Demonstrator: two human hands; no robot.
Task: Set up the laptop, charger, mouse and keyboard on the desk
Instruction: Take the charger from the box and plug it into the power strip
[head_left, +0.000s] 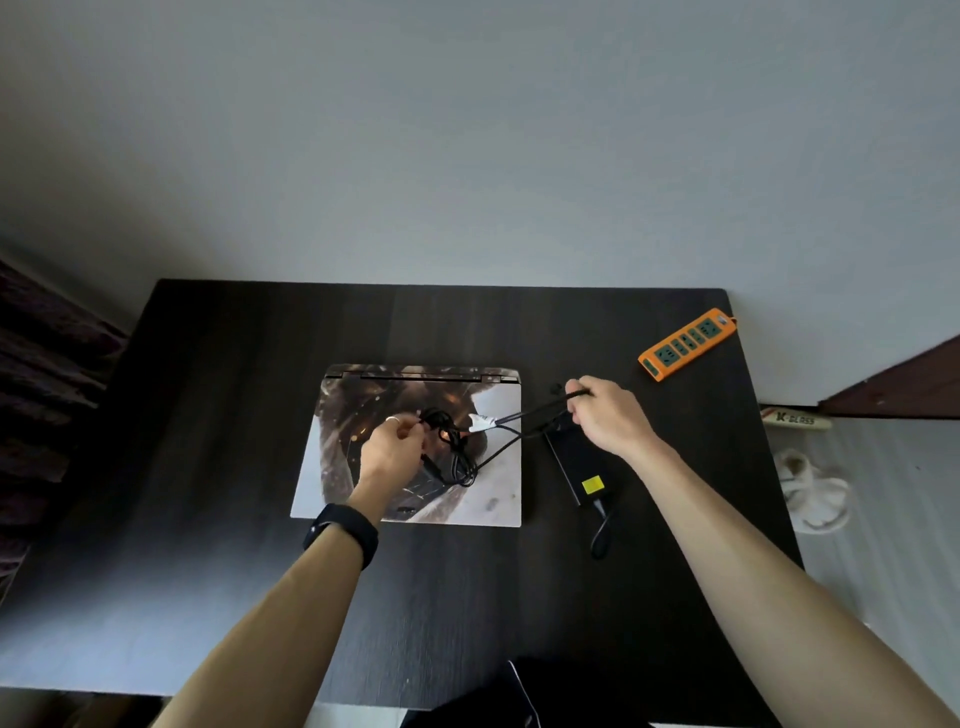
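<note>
Thin black charger cable (457, 447), looped in a tangle over closed laptop (498, 493) with brown-and-white printed lid; tangle pinched by left hand (387, 449), taut strands gripped by right hand (605, 415) above black yellow-labelled power brick (574, 457), beside laptop on dark wooden desk (234, 374).

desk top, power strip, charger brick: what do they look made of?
Desk: dark wood or wood-look laminate, matte; faint grain lines.
Power strip: orange moulded plastic, green socket faces.
Charger brick: likely hard black plastic; slight sheen, yellow sticker.

Desk (234, 364) — laptop (493, 493), charger (582, 462), power strip (688, 344).
</note>
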